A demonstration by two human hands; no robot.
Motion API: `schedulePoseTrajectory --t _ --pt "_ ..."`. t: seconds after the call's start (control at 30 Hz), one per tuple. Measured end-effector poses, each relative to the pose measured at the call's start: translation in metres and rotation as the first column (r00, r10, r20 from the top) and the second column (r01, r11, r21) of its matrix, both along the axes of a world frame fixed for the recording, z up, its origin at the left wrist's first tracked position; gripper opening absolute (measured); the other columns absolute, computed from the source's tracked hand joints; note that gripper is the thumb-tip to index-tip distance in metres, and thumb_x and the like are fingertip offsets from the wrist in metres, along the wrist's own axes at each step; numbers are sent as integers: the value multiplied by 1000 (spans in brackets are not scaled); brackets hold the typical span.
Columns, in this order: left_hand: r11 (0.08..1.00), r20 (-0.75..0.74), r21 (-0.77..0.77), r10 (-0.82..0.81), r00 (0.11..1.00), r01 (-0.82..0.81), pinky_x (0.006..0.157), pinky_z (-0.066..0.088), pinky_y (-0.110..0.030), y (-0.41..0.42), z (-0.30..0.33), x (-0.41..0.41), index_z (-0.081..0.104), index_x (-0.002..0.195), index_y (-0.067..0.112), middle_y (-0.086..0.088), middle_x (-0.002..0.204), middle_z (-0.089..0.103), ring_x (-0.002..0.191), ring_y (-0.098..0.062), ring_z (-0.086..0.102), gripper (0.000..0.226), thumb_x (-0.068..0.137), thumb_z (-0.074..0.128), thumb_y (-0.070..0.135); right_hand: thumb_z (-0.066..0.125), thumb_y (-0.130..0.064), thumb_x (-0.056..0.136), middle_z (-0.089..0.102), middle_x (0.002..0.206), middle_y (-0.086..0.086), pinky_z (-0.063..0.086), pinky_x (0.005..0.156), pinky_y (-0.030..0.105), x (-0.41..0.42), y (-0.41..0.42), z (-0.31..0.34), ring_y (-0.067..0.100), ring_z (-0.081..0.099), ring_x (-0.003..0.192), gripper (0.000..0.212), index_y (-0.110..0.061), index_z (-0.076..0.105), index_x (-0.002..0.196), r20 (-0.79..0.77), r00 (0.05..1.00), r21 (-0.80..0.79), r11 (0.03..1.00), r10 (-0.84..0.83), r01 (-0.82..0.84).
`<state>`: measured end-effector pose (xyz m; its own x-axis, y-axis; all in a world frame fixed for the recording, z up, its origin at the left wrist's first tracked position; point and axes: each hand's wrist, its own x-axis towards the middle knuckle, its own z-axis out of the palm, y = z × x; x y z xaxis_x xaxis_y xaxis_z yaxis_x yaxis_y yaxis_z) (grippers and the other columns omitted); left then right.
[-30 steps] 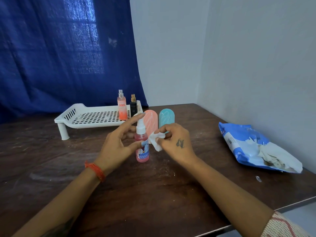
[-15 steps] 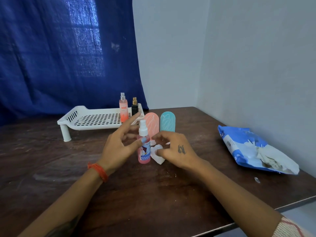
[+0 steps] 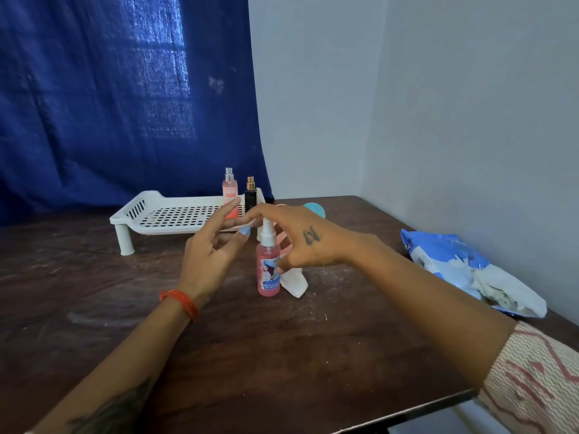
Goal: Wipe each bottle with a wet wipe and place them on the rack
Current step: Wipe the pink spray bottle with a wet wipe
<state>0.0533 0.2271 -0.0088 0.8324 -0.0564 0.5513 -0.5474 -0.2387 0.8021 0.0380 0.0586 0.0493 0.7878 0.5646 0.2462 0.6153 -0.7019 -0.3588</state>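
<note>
A pink spray bottle [image 3: 268, 270] with a white nozzle stands upright on the table. My left hand [image 3: 210, 249] hovers just left of it with fingers spread, not touching it. My right hand [image 3: 302, 241] reaches over the nozzle with its fingers straight. A white wet wipe [image 3: 294, 283] rests crumpled on the table right of the bottle, under my right thumb. The white slotted rack [image 3: 169, 214] stands behind, with an orange-pink bottle [image 3: 229, 189] and a black bottle [image 3: 250, 194] at its right end. A peach bottle [image 3: 284, 242] and a teal bottle [image 3: 315, 208] are mostly hidden behind my right hand.
A blue and white wet wipe pack [image 3: 454, 261] lies open at the right, near the wall. The brown table [image 3: 266, 355] ends at a front edge on the lower right. A blue curtain hangs behind the rack.
My right hand lowered the wipe to the table and rose over the bottle's nozzle. My left hand let go of the pink bottle and opened beside it.
</note>
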Motion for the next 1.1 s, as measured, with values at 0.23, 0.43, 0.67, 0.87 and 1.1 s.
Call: schedulePoseTrajectory --t 0.23,0.43,0.67,0.87,1.1 --pt "1000 -58 31 -2 998 4 90 47 -33 0 1 0 43 139 23 0 116 60 100 -17 60 55 88 61 12 76 -5 70 58 112 3 55 80 31 10 2 -1 16 56 100 51 -17 54 114 37 999 -54 998 -16 18" --pt "997 -67 -39 59 996 -62 96 47 -34 8 1 6 48 135 26 -7 123 61 106 -19 59 53 87 60 5 81 -9 65 63 102 -1 56 74 27 17 1 8 14 60 93 40 -14 60 98 -11 1000 -55 998 -19 18" --pt "954 -81 -83 283 956 -289 94 43 -28 21 0 18 47 136 26 -1 128 59 91 0 55 51 88 64 23 84 -12 59 64 90 -2 53 71 25 41 19 38 11 61 82 39 -10 60 90 95 995 -59 998 -14 19" --pt "909 -149 -127 378 914 -397 100 44 -37 25 -1 26 49 133 25 0 129 59 99 -12 61 49 87 65 22 85 -13 60 59 85 -11 42 59 10 79 51 66 0 57 76 39 -20 56 85 172 985 -36 999 -21 27" --pt "889 -239 -184 374 896 -420 95 46 -30 23 -3 33 50 134 24 2 125 60 85 -4 59 50 87 63 13 83 -10 63 58 97 -2 51 66 22 128 92 76 15 58 91 39 -19 52 86 199 979 -130 989 -42 69"
